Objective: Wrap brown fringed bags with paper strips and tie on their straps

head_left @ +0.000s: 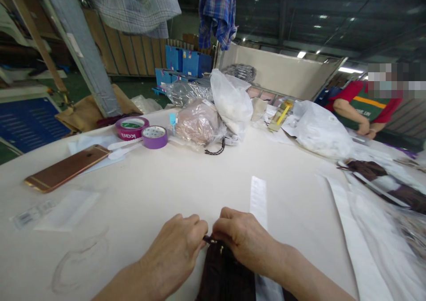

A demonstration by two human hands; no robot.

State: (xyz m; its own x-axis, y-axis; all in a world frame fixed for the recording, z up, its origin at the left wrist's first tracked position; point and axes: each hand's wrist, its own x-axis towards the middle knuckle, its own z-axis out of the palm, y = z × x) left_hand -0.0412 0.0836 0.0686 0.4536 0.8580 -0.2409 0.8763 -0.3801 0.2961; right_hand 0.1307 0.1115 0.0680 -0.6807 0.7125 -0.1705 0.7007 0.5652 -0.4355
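Observation:
Both my hands meet at the near edge of the white table (pixel 173 181). My left hand (pixel 175 250) is closed, its fingers pinching the top end of a dark brown fabric piece (pixel 226 276). My right hand (pixel 244 239) is closed too and grips the same fabric edge, where small metal eyelets and a dark cord end show between the two hands. The fabric runs down out of the frame below my wrists. A narrow white paper strip (pixel 258 199) lies just beyond my right hand.
A rose-gold phone (pixel 66 168) lies at left, two tape rolls (pixel 143 131) behind it. Plastic bags (pixel 216 110) stand mid-table with a black cord (pixel 216 150). White paper strips and brown fabric pieces (pixel 369 170) lie at right. Another person's arms (pixel 356 115) rest at far right.

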